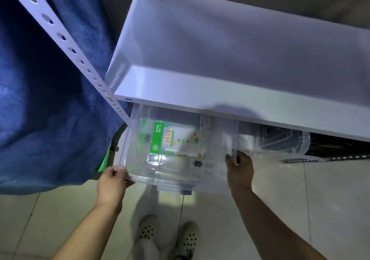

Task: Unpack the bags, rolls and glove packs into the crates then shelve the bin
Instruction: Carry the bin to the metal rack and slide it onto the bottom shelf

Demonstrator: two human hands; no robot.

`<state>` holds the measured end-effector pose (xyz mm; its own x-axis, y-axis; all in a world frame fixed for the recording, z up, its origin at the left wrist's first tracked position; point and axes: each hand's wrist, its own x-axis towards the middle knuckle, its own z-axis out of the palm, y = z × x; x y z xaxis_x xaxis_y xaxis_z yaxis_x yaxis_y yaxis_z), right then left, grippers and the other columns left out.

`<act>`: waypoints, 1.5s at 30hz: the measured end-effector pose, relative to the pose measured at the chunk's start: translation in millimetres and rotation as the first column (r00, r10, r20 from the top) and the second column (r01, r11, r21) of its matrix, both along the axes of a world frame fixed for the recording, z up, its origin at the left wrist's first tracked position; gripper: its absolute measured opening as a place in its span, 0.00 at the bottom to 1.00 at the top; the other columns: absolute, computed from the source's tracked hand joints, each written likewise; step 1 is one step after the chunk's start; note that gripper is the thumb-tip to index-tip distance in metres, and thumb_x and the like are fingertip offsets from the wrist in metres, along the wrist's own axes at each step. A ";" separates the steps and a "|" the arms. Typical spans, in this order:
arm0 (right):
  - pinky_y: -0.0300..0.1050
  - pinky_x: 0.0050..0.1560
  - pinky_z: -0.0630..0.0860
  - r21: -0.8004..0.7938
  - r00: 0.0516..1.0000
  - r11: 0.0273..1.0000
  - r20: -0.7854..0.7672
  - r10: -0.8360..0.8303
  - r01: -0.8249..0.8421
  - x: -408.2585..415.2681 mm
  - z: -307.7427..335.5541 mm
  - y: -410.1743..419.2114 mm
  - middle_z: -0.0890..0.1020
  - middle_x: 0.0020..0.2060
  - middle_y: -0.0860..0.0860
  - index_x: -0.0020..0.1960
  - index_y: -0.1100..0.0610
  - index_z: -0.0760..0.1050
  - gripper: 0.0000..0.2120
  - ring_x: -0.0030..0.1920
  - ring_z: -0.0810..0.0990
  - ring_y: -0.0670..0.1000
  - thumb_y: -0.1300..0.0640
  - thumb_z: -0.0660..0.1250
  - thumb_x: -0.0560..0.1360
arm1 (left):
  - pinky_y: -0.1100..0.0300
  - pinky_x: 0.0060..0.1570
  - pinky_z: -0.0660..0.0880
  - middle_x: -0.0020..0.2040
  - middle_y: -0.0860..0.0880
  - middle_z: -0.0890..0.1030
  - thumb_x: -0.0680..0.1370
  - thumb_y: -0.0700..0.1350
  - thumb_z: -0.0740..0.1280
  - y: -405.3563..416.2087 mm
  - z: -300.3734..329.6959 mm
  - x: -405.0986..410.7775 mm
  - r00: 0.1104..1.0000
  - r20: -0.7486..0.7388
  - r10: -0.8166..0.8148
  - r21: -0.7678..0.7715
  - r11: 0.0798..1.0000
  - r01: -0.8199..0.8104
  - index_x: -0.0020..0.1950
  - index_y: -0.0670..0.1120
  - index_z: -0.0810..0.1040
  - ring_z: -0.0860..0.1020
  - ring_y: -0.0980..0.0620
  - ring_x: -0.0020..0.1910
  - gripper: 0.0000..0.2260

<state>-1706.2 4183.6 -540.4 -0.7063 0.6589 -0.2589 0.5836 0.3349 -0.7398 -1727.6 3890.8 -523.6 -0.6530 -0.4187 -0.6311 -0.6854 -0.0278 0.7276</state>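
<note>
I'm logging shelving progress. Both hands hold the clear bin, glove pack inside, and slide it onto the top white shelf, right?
Not quite. The head view shows the clear bin going under the white shelf, onto the level below, not on top of it. The rest holds: the left hand and right hand grip its two sides, and the green-labelled glove pack lies inside.

Glove pack (172,139) in bin (140,171); bin under shelf (220,59).

The glove pack (172,139) in the clear bin (140,171) carries orange print, too blurred to read.
</note>
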 end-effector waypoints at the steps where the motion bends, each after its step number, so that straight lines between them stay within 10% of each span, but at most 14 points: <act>1: 0.46 0.38 0.71 -0.021 0.999 0.999 0.042 -0.025 0.026 11.1 -0.5 -2.5 0.77 0.35 0.56 0.41 0.61 0.75 0.06 0.35 0.75 0.54 0.58 0.68 0.74 | 0.62 0.31 0.79 0.35 0.43 0.71 0.77 0.32 0.59 3.5 1.3 -2.4 0.999 0.009 0.034 0.014 0.999 -0.034 0.40 0.40 0.70 0.72 0.48 0.33 0.07; 12: 0.50 0.42 0.73 -0.088 0.994 0.991 0.063 -0.091 0.096 13.3 5.1 0.5 0.77 0.33 0.56 0.44 0.61 0.75 0.08 0.36 0.76 0.56 0.56 0.64 0.76 | 0.66 0.30 0.79 0.38 0.42 0.71 0.77 0.32 0.58 24.6 2.0 -35.4 1.000 -0.024 0.012 0.055 0.998 -0.010 0.37 0.42 0.69 0.73 0.49 0.33 0.10; 18: 0.46 0.46 0.74 0.223 0.941 0.919 -0.174 -0.291 0.326 35.9 36.2 36.0 0.77 0.44 0.53 0.50 0.61 0.76 0.05 0.39 0.73 0.46 0.63 0.65 0.75 | 0.67 0.30 0.78 0.46 0.39 0.71 0.78 0.33 0.58 25.3 8.7 -32.3 0.998 -0.012 -0.066 0.001 0.998 0.066 0.45 0.39 0.71 0.73 0.48 0.36 0.04; 22: 0.56 0.58 0.69 0.376 0.896 0.817 -0.269 -0.355 0.436 23.7 62.4 77.2 0.73 0.56 0.67 0.61 0.69 0.69 0.18 0.56 0.72 0.63 0.63 0.66 0.75 | 0.55 0.46 0.77 0.52 0.40 0.73 0.76 0.31 0.61 34.1 20.5 -31.2 0.976 0.052 -0.210 -0.098 0.972 0.214 0.62 0.35 0.68 0.76 0.42 0.47 0.14; 26: 0.61 0.60 0.65 0.346 0.960 0.897 -0.050 -0.275 0.275 2.1 61.1 112.4 0.74 0.55 0.65 0.62 0.68 0.68 0.17 0.60 0.69 0.67 0.56 0.57 0.79 | 0.47 0.58 0.73 0.54 0.36 0.78 0.73 0.32 0.65 33.2 20.9 -26.9 0.949 0.128 -0.288 -0.169 0.937 0.307 0.64 0.36 0.68 0.78 0.37 0.53 0.20; 33: 0.63 0.48 0.70 0.287 0.981 0.942 -0.137 -0.138 0.173 -6.7 55.0 93.6 0.70 0.39 0.57 0.41 0.61 0.67 0.08 0.46 0.72 0.64 0.63 0.58 0.78 | 0.53 0.52 0.72 0.47 0.39 0.79 0.74 0.32 0.65 29.7 11.9 -24.9 0.962 0.056 -0.268 -0.176 0.946 0.274 0.57 0.36 0.71 0.79 0.42 0.48 0.13; 40: 0.39 0.54 0.62 0.249 0.971 0.966 -0.239 -0.013 0.074 26.1 48.2 -16.2 0.70 0.49 0.65 0.53 0.70 0.69 0.13 0.51 0.67 0.57 0.61 0.62 0.74 | 0.53 0.53 0.73 0.47 0.39 0.79 0.75 0.32 0.64 24.8 10.6 -24.7 0.965 0.054 -0.257 -0.109 0.959 0.261 0.62 0.36 0.69 0.80 0.45 0.45 0.15; 45: 0.40 0.56 0.62 0.194 0.958 0.978 -0.286 -0.022 0.080 28.8 40.7 -77.7 0.69 0.51 0.61 0.53 0.68 0.69 0.14 0.53 0.64 0.50 0.62 0.67 0.72 | 0.55 0.49 0.71 0.47 0.39 0.78 0.73 0.33 0.67 14.4 10.4 -27.7 0.945 0.093 -0.313 -0.129 0.937 0.323 0.60 0.36 0.72 0.77 0.44 0.45 0.16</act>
